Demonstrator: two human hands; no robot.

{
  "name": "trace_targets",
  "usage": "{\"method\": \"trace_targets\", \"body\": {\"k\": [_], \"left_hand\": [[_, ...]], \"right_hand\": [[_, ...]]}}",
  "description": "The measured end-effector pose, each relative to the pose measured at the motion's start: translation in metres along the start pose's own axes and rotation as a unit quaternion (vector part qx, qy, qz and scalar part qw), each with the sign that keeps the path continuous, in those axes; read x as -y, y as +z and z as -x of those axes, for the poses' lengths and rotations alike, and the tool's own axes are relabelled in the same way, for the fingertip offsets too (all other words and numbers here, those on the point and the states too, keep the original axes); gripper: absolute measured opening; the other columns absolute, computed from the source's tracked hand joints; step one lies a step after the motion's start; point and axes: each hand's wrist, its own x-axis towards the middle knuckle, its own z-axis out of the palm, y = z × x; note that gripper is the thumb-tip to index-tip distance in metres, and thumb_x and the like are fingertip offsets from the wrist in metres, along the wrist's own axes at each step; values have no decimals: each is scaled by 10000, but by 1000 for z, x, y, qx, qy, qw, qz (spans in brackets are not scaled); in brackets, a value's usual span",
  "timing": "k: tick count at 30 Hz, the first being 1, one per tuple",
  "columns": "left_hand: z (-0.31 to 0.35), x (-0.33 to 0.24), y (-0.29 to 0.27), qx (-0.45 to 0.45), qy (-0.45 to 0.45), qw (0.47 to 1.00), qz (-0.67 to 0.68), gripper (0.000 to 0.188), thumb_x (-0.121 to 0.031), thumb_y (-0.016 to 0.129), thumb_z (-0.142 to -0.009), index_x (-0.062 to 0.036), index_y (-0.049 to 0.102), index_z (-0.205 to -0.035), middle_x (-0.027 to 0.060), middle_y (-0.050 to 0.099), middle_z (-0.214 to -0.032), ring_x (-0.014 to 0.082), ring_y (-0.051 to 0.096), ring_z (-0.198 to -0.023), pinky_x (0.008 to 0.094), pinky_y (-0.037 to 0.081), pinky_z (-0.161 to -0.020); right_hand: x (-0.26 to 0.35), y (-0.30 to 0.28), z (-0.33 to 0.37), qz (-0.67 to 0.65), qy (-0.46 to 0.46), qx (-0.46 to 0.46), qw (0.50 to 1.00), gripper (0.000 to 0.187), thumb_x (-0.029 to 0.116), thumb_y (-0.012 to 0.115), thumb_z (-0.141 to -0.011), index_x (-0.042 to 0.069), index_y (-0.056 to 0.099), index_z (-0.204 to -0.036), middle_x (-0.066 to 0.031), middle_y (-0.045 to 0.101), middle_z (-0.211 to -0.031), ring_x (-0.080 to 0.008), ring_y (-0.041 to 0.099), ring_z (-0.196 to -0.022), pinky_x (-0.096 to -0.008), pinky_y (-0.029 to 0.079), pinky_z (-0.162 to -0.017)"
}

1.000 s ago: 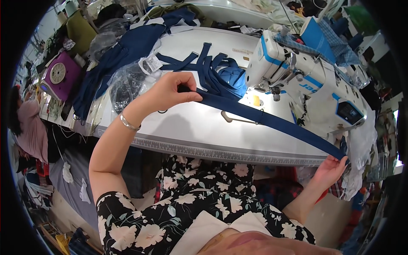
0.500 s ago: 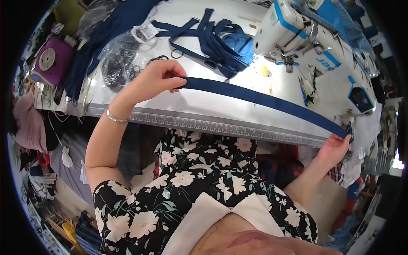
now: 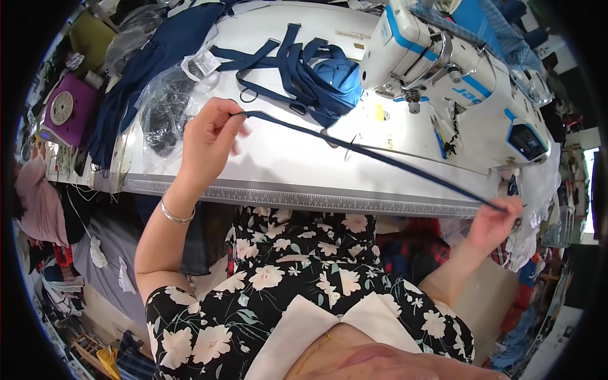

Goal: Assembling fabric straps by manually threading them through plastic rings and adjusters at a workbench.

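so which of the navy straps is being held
The strap stretched between the left hand and right hand; the other straps lie heaped on the white table, left of the sewing machine.

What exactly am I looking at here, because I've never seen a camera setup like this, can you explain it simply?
There's no robot, just a person's two bare hands. The view comes from a wide fisheye camera worn on the head, looking down, so straight edges appear curved. The left hand and right hand hold a navy fabric strap stretched between them above a white sewing table. On it are a white-and-blue sewing machine, a pile of navy straps and a clear plastic bag. A gray ruler strip follows the near edge.
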Motion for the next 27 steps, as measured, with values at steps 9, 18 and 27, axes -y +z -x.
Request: {"method": "trace_targets", "body": {"k": [9, 18, 27], "left_hand": [[-2, -12, 20, -136, 53, 920, 364, 251, -34, 457, -907, 15, 345, -1127, 241, 609, -968, 239, 635, -845, 367, 523, -786], [56, -24, 95, 89, -87, 896, 427, 144, 26, 501, -866, -11, 418, -978, 186, 630, -923, 232, 647, -799, 291, 520, -728], [75, -26, 105, 80, -71, 950, 292, 281, 2, 542, -865, 4, 396, -1104, 47, 589, -760, 54, 532, -681, 168, 406, -600]], "right_hand": [[-49, 28, -26, -74, 384, 584, 711, 270, 138, 482, -908, 1, 368, -1109, -315, 555, -1023, -395, 616, -809, -512, 511, -660], [-157, 58, 48, 387, 229, 208, 869, 110, -97, 547, -780, -27, 618, -826, -183, 550, -1030, -166, 610, -645, -235, 489, -556], [-187, 55, 55, 555, 108, 258, 783, 101, 19, 657, -770, 34, 641, -868, -101, 593, -980, -122, 559, -647, -224, 434, -577]]}}
